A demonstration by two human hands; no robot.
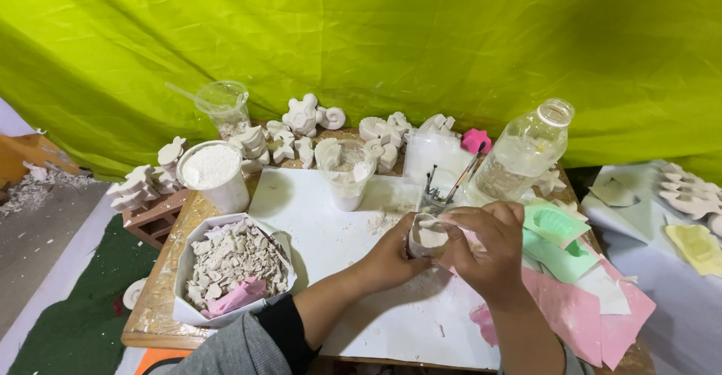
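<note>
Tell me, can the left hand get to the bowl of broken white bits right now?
Probably yes, but not yet. The bowl of broken pieces sits just beside the left forearm with nothing between them. But the left hand and right hand are both holding a small white mould, so it would need to let go first.

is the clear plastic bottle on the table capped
No, the clear plastic bottle stands behind the right hand with its mouth open and no cap on it.
</note>
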